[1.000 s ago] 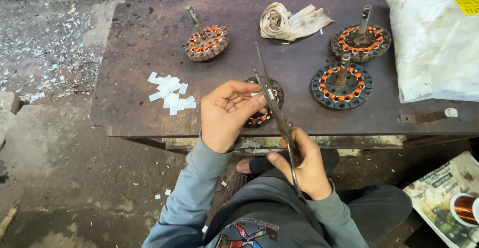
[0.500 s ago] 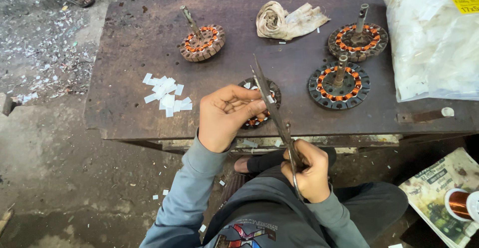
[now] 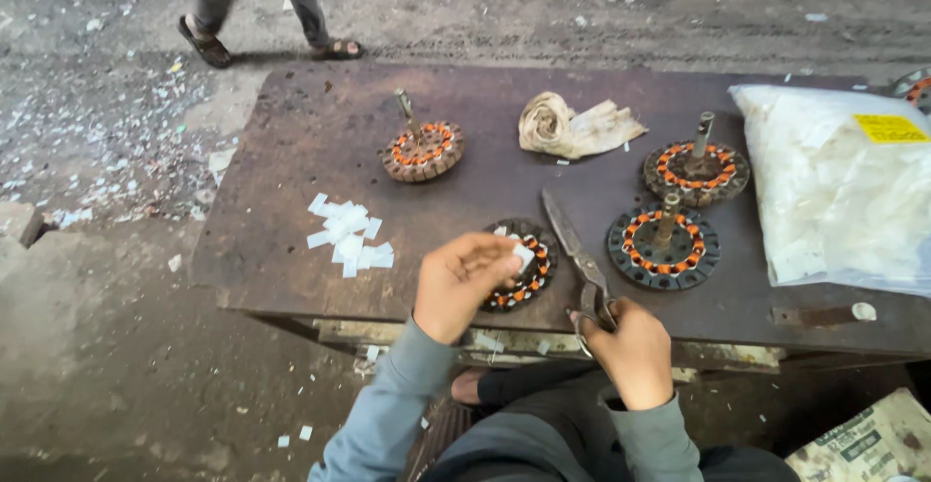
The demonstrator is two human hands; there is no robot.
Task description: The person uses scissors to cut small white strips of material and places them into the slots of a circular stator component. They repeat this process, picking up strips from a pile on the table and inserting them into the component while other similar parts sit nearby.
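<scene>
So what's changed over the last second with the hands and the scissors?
The left hand now holds a small white paper piece over the wound stator. The right hand has lowered the scissors, blades now closed, grip unchanged. The other stators, rag, paper pile and bag stayed put.

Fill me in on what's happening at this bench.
A seated person works at a rusty metal table. The left hand presses a small white paper slip onto a wound stator, while the right hand grips scissors, blades resting on the table. A pile of cut white slips lies to the left.
</scene>
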